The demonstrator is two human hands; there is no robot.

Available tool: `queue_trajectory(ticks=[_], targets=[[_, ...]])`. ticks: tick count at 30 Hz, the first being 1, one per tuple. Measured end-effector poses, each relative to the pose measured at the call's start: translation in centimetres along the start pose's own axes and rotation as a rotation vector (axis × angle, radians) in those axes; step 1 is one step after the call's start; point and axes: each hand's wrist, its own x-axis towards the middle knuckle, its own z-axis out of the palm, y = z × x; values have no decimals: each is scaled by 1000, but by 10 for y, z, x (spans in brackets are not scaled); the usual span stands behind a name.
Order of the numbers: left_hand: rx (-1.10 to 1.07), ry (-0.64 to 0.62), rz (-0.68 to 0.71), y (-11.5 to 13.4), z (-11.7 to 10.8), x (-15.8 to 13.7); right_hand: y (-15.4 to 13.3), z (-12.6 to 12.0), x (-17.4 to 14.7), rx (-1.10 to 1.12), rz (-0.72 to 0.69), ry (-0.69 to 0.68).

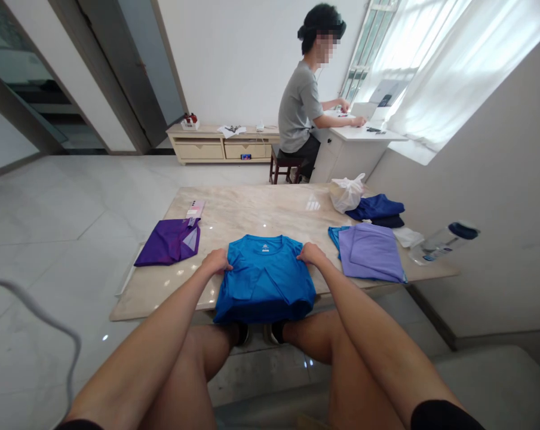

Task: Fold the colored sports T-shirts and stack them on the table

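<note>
A blue T-shirt (270, 278) lies at the front edge of the marble-topped table (261, 209), its neckline away from me and its lower part hanging over the edge. Both its sides look tucked in. My left hand (217, 261) pinches the shirt's left side near the shoulder. On the opposite side, my right hand (312, 254) grips the cloth at the same height. To the left rests a folded purple garment (169, 242). Folded lavender cloth (372, 252) lies on blue fabric to the right of my right hand.
Behind the lavender cloth are a dark blue garment (377, 207) and a white plastic bag (348, 192). A clear bottle (442, 243) stands at the right, a phone (195, 209) at the far left. Beyond, a person (299, 107) sits at a white desk (355, 143).
</note>
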Motion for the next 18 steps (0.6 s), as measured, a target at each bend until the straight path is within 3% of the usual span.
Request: queue_trajectory(ticks=[4,10,18], targets=[[-47,-112,-74,-9,-6,-15,-2,-3,-12,-4,4,-46],[-46,173,32,-11,-9,-18,5,-8,-12,4,-1,137],[-31,166,69,-1,3,6,1,-1,17,42,-36,96]])
